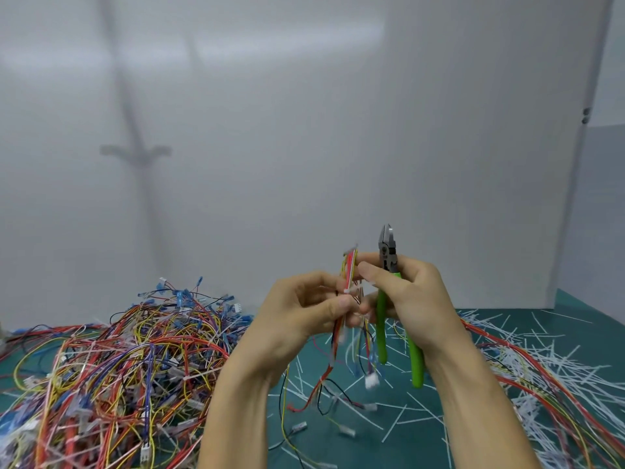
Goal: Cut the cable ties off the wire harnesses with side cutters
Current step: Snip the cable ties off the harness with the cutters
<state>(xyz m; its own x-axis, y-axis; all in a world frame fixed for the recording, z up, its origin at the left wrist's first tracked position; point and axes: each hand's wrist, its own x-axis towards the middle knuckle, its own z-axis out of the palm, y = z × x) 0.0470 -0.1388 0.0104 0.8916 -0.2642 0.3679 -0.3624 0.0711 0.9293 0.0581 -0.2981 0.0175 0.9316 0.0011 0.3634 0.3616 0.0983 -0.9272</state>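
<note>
Forearms (243, 394) reach over wire harnesses (111, 377), teal mat (416, 431) (white wall (304, 130)).

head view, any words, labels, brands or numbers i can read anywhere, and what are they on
None: no text can be read in this view.
side cutters in the right hand: no brand or number shows on the metal head or green handles.
wire harness in the left hand: motion-blurred, no label legible.
pile of harnesses: connectors too small to show any marking.
wall panel: blank.

Workshop bench w/ wire piles (128, 367), green mat (372, 446).
</note>
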